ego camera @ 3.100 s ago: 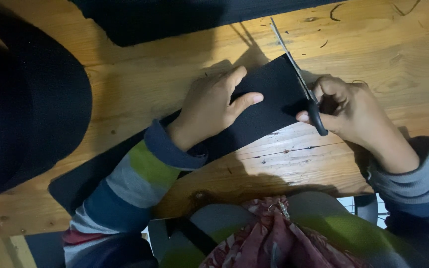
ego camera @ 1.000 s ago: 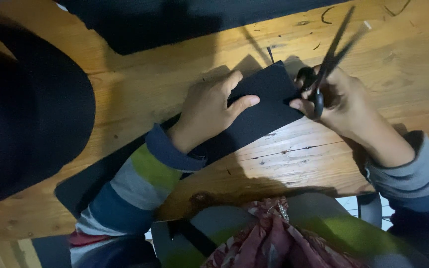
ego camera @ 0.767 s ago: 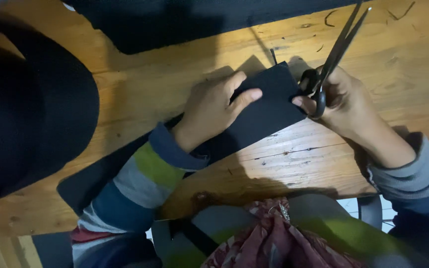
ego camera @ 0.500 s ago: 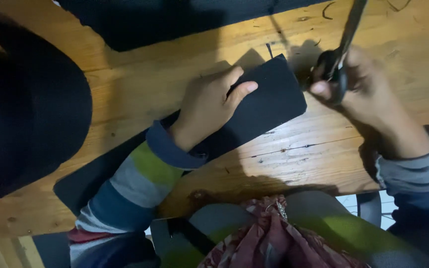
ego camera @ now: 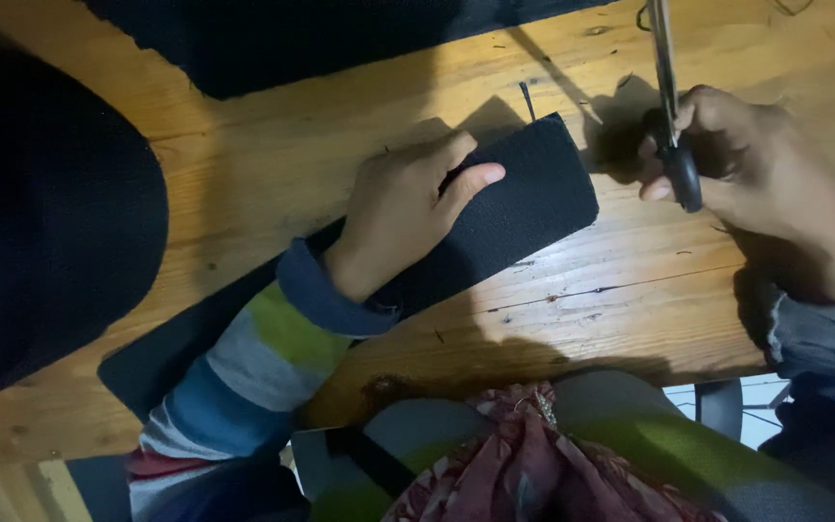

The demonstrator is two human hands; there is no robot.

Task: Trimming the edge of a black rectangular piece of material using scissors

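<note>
lap: patterned cloth at the table edge
left hand: flat, pressing down on black strip, which lies diagonally on the table
right hand: clenched round scissors, blades shut, just right of the strip
far: dark fabric

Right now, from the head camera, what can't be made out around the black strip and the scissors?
- Black-handled scissors: the blade tips are cut off by the top edge, and the right hand covers most of the handle.
- Long black textured fabric strip: its middle lies under the left hand, and its lower end under the striped sleeve.
- Large dark shape at left: too dark to identify.
</note>
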